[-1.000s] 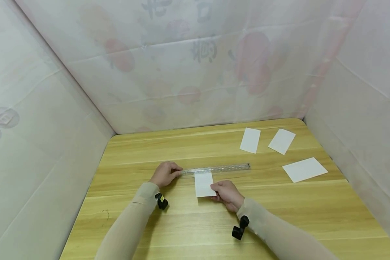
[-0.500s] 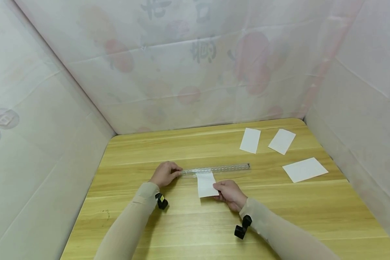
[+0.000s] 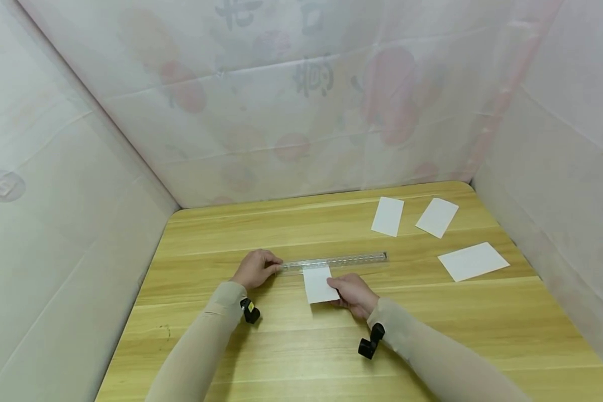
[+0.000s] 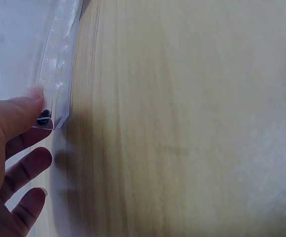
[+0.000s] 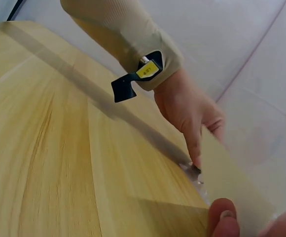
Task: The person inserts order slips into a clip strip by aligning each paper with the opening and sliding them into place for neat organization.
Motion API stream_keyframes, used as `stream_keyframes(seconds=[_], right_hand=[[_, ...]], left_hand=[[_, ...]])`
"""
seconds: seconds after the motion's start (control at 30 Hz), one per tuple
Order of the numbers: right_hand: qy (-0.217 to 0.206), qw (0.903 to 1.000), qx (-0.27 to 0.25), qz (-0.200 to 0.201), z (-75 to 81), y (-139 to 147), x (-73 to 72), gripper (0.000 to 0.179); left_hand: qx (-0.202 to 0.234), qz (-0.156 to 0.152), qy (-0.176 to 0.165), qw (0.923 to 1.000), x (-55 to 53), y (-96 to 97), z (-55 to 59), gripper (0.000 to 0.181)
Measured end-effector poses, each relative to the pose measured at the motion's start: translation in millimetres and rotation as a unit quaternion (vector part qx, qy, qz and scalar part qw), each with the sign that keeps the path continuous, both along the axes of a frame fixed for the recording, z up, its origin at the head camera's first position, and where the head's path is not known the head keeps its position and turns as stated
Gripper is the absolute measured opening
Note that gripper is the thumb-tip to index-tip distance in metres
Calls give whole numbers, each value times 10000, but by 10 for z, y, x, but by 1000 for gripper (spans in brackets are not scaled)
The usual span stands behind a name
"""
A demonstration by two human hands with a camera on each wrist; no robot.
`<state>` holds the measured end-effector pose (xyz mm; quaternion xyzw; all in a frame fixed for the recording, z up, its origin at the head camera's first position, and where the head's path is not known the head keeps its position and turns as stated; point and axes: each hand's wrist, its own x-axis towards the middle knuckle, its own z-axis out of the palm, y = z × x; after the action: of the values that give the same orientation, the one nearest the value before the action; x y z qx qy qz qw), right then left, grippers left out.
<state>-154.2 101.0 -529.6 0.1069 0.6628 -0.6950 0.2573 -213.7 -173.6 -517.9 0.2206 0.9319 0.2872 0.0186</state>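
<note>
A long clear plastic ruler-like strip lies across the middle of the table. My left hand pinches its left end; in the left wrist view the thumb lies on top beside a small black piece, and the other fingers are spread below. My right hand pinches a white paper card by its near right side, thumb on top. The card's far edge meets the strip, while its near edge is raised off the table. In the right wrist view, the card slants up from the strip.
White cards lie on the wooden table to the right: an upright one, a tilted one and a wider one. Pale printed fabric walls stand around the back and sides. A black camera sits on each wrist.
The card has shifted slightly right and turned a little at the strip. My right hand has moved a little, its thumb now further onto the card. My left hand stays in place.
</note>
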Motion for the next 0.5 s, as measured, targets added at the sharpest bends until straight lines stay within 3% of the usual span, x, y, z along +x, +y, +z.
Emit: stream_keyframes(seconds=[0.5], right_hand=[[50,9987,20,-508,-37,-43,16,33]], left_hand=[[-37,46,-80,10000,0,6,-4,13]])
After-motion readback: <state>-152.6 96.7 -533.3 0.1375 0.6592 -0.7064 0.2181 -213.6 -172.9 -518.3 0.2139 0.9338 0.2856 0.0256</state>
